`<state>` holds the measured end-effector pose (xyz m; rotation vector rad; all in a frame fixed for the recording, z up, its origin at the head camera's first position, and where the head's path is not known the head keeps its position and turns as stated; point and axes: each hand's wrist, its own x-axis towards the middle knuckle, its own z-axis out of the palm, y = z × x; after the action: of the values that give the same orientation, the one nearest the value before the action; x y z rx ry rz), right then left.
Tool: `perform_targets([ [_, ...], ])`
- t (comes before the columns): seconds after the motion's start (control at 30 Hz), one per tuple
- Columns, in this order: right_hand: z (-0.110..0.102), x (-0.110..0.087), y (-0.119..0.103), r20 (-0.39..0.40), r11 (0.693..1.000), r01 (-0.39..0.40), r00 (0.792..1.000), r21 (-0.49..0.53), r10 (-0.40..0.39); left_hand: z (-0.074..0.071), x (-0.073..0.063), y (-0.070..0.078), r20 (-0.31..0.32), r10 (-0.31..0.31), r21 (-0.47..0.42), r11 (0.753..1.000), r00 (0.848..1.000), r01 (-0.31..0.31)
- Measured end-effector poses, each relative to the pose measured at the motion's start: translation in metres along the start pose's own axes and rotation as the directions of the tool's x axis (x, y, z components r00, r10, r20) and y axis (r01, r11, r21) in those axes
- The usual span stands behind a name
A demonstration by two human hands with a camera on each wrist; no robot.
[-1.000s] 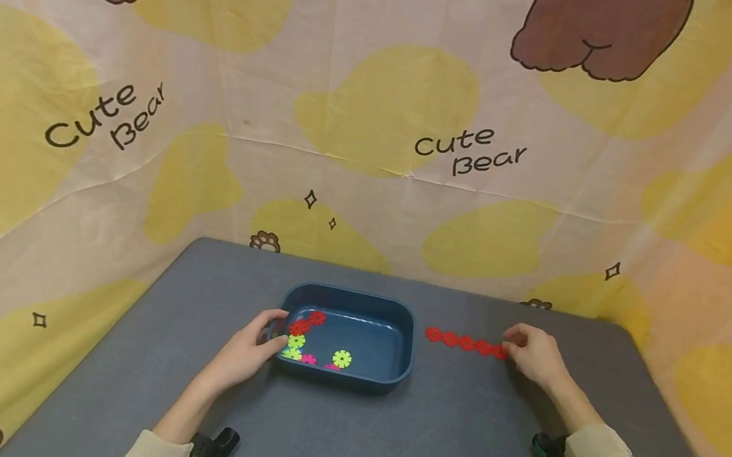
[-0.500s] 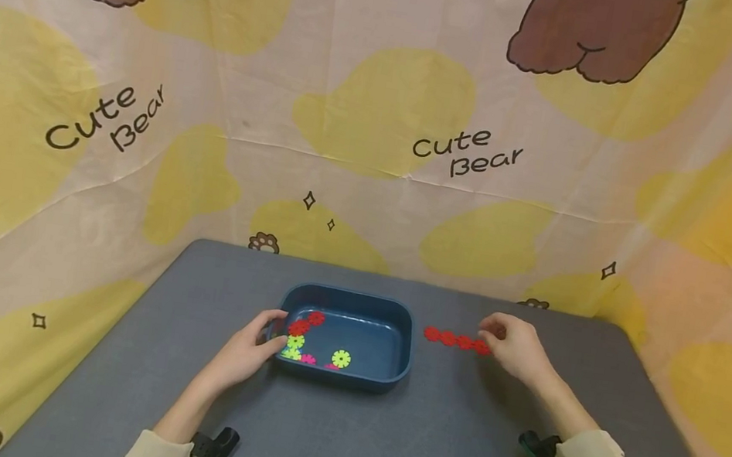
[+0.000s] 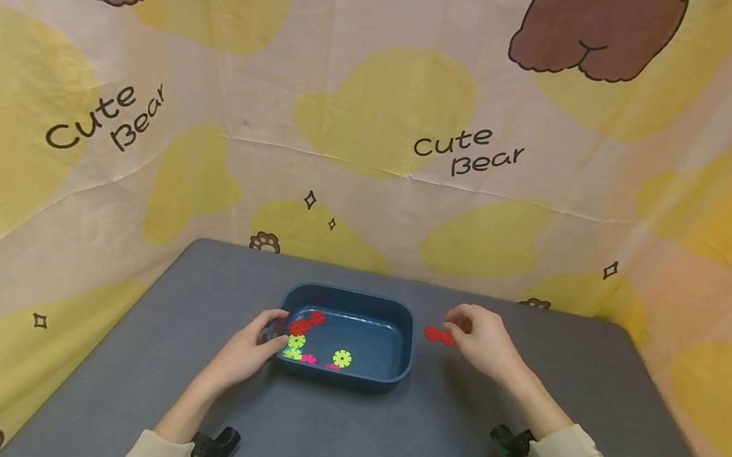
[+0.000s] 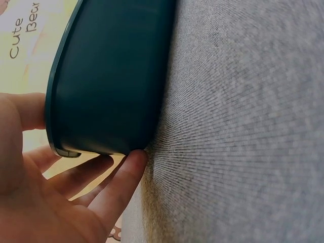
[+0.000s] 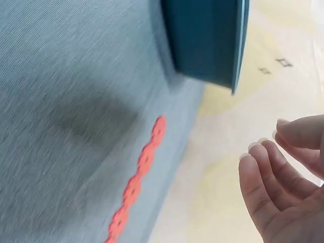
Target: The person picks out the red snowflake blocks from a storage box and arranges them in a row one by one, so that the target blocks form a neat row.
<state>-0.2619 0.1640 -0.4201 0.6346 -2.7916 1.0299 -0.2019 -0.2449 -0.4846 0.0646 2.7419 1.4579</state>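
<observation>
My left hand point(image 3: 244, 356) holds the left end of a blue rectangular tray point(image 3: 378, 343). In the left wrist view its thumb lies at the tray's rim and its fingers touch the end wall. Inside the tray are loose notched snowflake discs: red discs point(image 3: 300, 327), yellow-green discs point(image 3: 341, 359) and pink discs point(image 3: 309, 359). A straight row of red snowflake discs point(image 5: 132, 190) lies on the table, right of the tray. Over that row hovers my right hand point(image 3: 483, 345), nothing between its loosely bent fingers, hiding most of the row in the head view.
The grey table point(image 3: 377, 449) meets a printed cloth backdrop point(image 3: 383, 106) at its back and sides. A black wrist device point(image 3: 216, 446) sits at the left cuff, and another wrist device point(image 3: 510, 442) at the right cuff.
My right hand has moved left along the red row, from its right end toward the tray, covering more discs. The left hand and the tray have stayed in place.
</observation>
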Motion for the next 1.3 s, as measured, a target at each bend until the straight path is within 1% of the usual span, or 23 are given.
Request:
perform_targets([
  [0.2, 0.014, 0.005, -0.018, 0.011, 0.998, 0.047, 0.999, 0.038, -0.047, 0.000, -0.001, 0.000, -0.003, 0.000, -0.004, 1.000, 1.000, 0.000],
  [0.33, 0.023, 0.008, -0.028, 0.016, 0.995, 0.088, 0.996, 0.038, -0.089, -0.001, -0.001, -0.001, 0.000, 0.002, -0.009, 1.000, 1.000, -0.002],
  [0.67, 0.046, 0.017, -0.053, 0.035, 0.992, 0.106, 0.993, 0.068, -0.108, 0.000, 0.000, -0.002, 0.002, 0.001, 0.003, 1.000, 1.000, -0.001],
  [1.0, 0.067, 0.026, -0.069, 0.075, 0.983, 0.146, 0.985, 0.112, -0.155, 0.002, 0.002, -0.003, 0.001, 0.016, 0.001, 1.000, 1.000, -0.016],
  [1.17, 0.078, 0.030, -0.077, 0.088, 0.980, 0.164, 0.981, 0.116, -0.175, 0.002, 0.002, -0.004, -0.003, 0.008, 0.005, 1.000, 1.000, -0.008],
  [1.3, 0.086, 0.033, -0.081, 0.104, 0.981, 0.162, 0.979, 0.106, -0.173, 0.002, 0.002, -0.003, -0.004, 0.001, 0.008, 1.000, 1.000, -0.001],
])
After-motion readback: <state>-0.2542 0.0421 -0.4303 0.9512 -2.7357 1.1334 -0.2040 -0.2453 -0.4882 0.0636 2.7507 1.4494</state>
